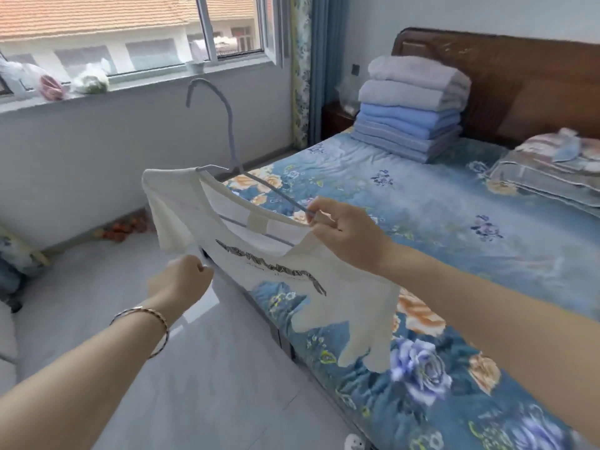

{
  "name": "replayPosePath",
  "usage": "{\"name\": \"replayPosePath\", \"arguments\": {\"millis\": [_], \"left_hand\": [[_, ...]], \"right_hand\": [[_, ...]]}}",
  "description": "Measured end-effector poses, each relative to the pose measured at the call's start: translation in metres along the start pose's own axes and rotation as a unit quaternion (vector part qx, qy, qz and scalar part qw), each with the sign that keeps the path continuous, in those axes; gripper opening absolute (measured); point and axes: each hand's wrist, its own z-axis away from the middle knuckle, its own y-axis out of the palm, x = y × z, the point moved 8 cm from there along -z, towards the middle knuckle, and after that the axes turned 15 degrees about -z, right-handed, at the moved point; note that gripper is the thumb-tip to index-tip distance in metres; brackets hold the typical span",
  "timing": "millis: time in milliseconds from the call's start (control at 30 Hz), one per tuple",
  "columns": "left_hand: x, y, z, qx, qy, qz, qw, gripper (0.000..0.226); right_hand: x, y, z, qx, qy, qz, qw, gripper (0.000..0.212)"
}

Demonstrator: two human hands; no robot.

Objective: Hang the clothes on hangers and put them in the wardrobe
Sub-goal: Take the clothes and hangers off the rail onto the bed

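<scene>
Head view. The white short-sleeved T-shirt with a dark band of printed lettering (341,287) is held in the air over the near edge of the bed, between both hands. A slim grey-blue hanger with a tall hook (233,157) is partly inside it. I see the hanger's left shoulder already under the shirt's left shoulder, its crossbar showing through the neck opening, and its right arm bare outside the collar. The hook stands upright above the shirt.

The right hand (344,235) is at the right side of the neckline. Its fingers (316,211) are curled and pinch the collar edge together with the end of the hanger's right arm. The left hand (181,284), which has a thin twisted metal bracelet (156,323) on its wrist, is lower, at the shirt's left side. Its fingers are closed into a fist and appear to grip a fold of the fabric, though motion blur keeps me from being sure of the exact hold.

The shirt's hem and right sleeve hang down in front of the bed with the blue floral cover (422,206). Well apart from the shirt, at the head of the bed, a stack of folded grey and blue blankets (412,108) sits against the dark wooden headboard (519,76). A patterned pillow (545,170) lies beside the stack. Pale grey floor tiles (211,368) lie below the left forearm.
</scene>
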Motion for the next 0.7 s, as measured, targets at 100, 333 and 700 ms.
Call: {"name": "replayPosePath", "arguments": {"millis": [100, 333, 700], "left_hand": [[-0.017, -0.001, 0.002, 0.0, 0.022, 0.008, 1.0, 0.031], [-0.074, 0.008, 0.0, 0.004, 0.082, -0.005, 0.997, 0.027], [-0.224, 0.07, -0.037, 0.051, 0.153, -0.053, 0.986, 0.031]], "right_hand": [[0.0, -0.027, 0.016, -0.03, 0.033, -0.024, 0.999, 0.029], [-0.047, -0.134, 0.037, -0.156, 0.106, -0.007, 0.982, 0.018], [-0.253, -0.244, 0.057, -0.232, 0.232, -0.022, 0.945, 0.009]]}}
